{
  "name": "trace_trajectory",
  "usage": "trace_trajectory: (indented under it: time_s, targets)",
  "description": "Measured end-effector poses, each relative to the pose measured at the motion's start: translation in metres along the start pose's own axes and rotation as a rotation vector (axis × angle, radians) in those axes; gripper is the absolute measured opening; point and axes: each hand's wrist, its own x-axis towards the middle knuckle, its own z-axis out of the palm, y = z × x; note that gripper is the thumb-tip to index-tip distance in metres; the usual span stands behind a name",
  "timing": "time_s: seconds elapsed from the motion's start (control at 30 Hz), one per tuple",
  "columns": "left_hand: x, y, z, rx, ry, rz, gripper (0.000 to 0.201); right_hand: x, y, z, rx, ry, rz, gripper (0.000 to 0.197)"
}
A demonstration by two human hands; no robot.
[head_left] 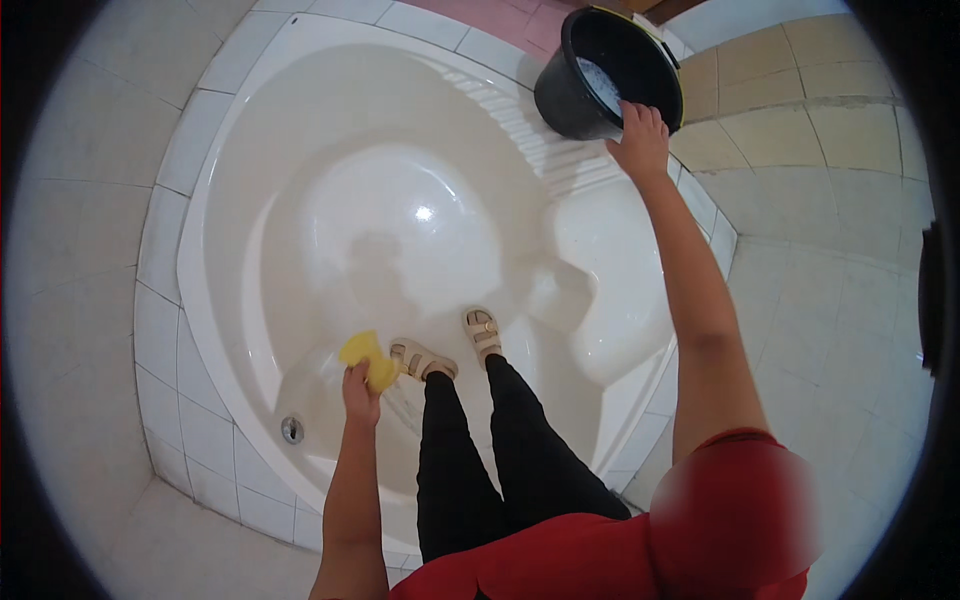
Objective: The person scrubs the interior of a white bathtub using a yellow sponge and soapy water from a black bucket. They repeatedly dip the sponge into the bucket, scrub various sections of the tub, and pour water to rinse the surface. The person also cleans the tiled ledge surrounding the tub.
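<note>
Head view: left hand (361, 399) grasps yellow cloth (368, 358), right hand (643, 148) at black bucket (562, 98), grip unclear.

Beige wall tiles (860, 140), pink tiles (490, 22)

Left hand (360, 398): held low beside the legs, fingers and thumb drawn together in a pinching grip.
Left forearm (352, 490): bare, reaching forward from the lower edge.
Right hand (642, 145): far forward and to the right, its back showing, fingers slightly bent.
Right arm (695, 280): stretched long, elbow nearly straight.
Legs (450, 450): slightly apart, left foot (420, 358) turned outward.
</note>
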Motion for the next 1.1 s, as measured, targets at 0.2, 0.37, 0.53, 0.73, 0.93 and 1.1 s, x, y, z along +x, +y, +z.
trace_trajectory:
  time_s: [0.2, 0.37, 0.53, 0.73, 0.93, 1.1]
  targets:
    - [-0.047, -0.032, -0.076, -0.002, 0.284, -0.004, 0.029, 0.036, 0.043, 0.063, 0.045, -0.374, -0.01, 0.04]
    - [-0.092, -0.071, -0.12, -0.042, 0.377, 0.028, 0.029, 0.006, 0.018, 0.03, 0.118, -0.372, -0.262, 0.036]
    - [-0.134, -0.079, -0.096, -0.068, 0.538, 0.048, 0.029, -0.045, -0.002, -0.059, 0.214, -0.464, -0.564, 0.028]
    - [-0.155, -0.119, -0.098, -0.159, 0.571, 0.1, 0.029, -0.098, -0.058, -0.086, 0.595, -0.784, -0.819, 0.033]
    - [-0.172, -0.154, -0.079, -0.256, 0.61, 0.133, 0.028, -0.161, -0.173, 0.02, 0.554, -0.954, -0.969, 0.024]
    - [-0.185, -0.193, -0.083, -0.297, 0.655, 0.099, 0.031, -0.201, -0.256, 0.141, 0.372, -1.042, -1.044, 0.04]
